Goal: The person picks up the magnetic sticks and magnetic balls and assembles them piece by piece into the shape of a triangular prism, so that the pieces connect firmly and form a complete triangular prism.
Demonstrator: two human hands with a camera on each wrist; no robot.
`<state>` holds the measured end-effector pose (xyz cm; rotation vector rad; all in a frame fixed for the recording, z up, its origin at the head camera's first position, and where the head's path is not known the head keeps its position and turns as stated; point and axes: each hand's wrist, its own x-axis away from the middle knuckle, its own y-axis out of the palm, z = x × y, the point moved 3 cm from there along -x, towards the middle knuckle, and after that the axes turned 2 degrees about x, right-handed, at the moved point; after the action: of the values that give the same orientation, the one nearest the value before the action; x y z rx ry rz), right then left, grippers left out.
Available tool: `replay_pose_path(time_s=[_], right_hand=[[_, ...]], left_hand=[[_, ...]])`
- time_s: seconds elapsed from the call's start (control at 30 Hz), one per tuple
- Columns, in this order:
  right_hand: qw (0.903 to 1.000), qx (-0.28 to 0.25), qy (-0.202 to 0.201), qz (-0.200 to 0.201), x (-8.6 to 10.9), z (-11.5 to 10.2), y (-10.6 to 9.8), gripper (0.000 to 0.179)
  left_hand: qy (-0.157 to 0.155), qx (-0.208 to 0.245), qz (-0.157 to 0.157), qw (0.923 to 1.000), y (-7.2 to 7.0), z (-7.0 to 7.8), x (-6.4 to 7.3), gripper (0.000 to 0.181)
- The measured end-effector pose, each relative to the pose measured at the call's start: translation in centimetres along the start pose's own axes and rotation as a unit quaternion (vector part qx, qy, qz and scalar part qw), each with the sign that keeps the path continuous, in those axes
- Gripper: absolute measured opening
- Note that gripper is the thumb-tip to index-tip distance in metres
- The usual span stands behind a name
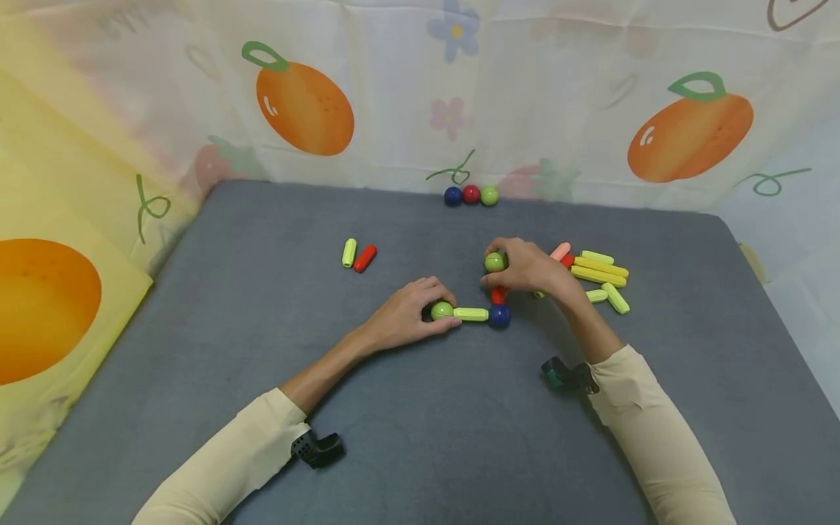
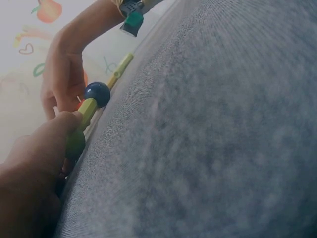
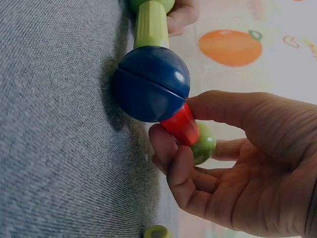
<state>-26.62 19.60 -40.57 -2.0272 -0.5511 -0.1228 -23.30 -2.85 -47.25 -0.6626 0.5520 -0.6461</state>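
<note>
The ball-and-rod chain [image 1: 499, 316] lies bent near the middle of the table [image 1: 420, 452] in the head view, the left hand [image 1: 410, 312] curled round its left green ball [image 1: 442, 311], the right hand [image 1: 528, 266] pinching its far green ball [image 1: 495, 262]. Three loose balls [image 1: 471, 194] line the far edge; loose rods [image 1: 599, 273] lie toward the right edge. From the left wrist, the left thumb [image 2: 68, 122] overlaps one end of the yellow-green rod [image 2: 88, 111]. From the right wrist, a red rod [image 3: 182, 124] sits between blue ball [image 3: 151, 84] and far green ball, right fingers [image 3: 181, 176] bent round it.
</note>
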Motion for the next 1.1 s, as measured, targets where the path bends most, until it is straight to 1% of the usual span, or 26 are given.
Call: replay_pose_path(time_s=[0.1, 0.3, 0.5, 0.63, 0.7, 0.77, 0.8, 0.83, 0.87, 0.9, 0.93, 0.97, 1.0, 1.03, 1.07, 1.1], right_hand=[[0.9999, 0.002, 0.009, -0.014, 0.0, 0.1, 0.0, 0.05], [0.9988, -0.011, 0.027, -0.04, 0.0, 0.0, 0.2, 0.056], [0.9961, -0.041, 0.039, -0.068, 0.3, 0.1, 0.5, 0.066], [0.9961, -0.043, 0.037, -0.067, 0.4, 0.2, 0.6, 0.068], [0.9966, -0.041, 0.034, -0.063, 0.4, 0.4, 0.7, 0.069], [0.9967, -0.043, 0.032, -0.062, 0.3, 0.5, 0.7, 0.07], [0.9966, -0.044, 0.032, -0.062, 0.2, 0.6, 0.8, 0.071], [0.9964, -0.046, 0.031, -0.063, 0.2, 0.7, 0.8, 0.072], [0.9962, -0.049, 0.032, -0.065, 0.2, 0.7, 0.8, 0.072], [0.996, -0.05, 0.032, -0.066, 0.2, 0.7, 0.8, 0.073], [0.996, -0.052, 0.032, -0.066, 0.2, 0.8, 0.8, 0.073], [0.996, -0.052, 0.032, -0.066, 0.2, 0.8, 0.8, 0.073], [0.9962, -0.05, 0.03, -0.064, 0.2, 0.8, 0.8, 0.073], [0.9964, -0.049, 0.029, -0.063, 0.2, 0.8, 0.8, 0.073], [0.9966, -0.047, 0.027, -0.062, 0.2, 0.8, 0.8, 0.073], [0.9968, -0.044, 0.025, -0.062, 0.2, 0.9, 0.8, 0.072]], left_hand=[[0.002, 0.0, 0.0, 1.0, 0.0, 0.0, -0.1, 0.021], [0.007, -0.004, 0.004, 1.0, -0.1, 0.0, -0.2, 0.02], [0.002, -0.006, -0.003, 1.0, 0.1, -0.2, 0.0, 0.021], [-0.004, 0.012, -0.006, 0.9999, 0.0, -0.2, 0.0, 0.024], [-0.018, 0.032, -0.011, 0.9993, -0.3, -0.3, 0.0, 0.029], [-0.036, 0.037, 0.0, 0.9986, -0.9, -0.4, -0.1, 0.032], [-0.044, 0.029, 0.015, 0.9985, -1.5, -0.5, -0.1, 0.034], [-0.05, 0.006, 0.037, 0.998, -2.2, -0.7, -0.2, 0.036], [-0.056, -0.034, 0.061, 0.996, -3.0, -0.8, -0.2, 0.036], [-0.062, -0.082, 0.088, 0.9908, -3.9, -1.0, -0.1, 0.035], [-0.07, -0.136, 0.113, 0.9818, -4.8, -1.2, 0.0, 0.035], [-0.08, -0.188, 0.133, 0.9698, -5.6, -1.5, 0.2, 0.035], [-0.092, -0.237, 0.144, 0.9564, -6.4, -1.7, 0.4, 0.034], [-0.102, -0.28, 0.146, 0.9433, -7.0, -1.9, 0.6, 0.032], [-0.112, -0.311, 0.138, 0.9337, -7.3, -2.2, 0.8, 0.029], [-0.121, -0.326, 0.128, 0.9289, -7.6, -2.5, 1.0, 0.025]])
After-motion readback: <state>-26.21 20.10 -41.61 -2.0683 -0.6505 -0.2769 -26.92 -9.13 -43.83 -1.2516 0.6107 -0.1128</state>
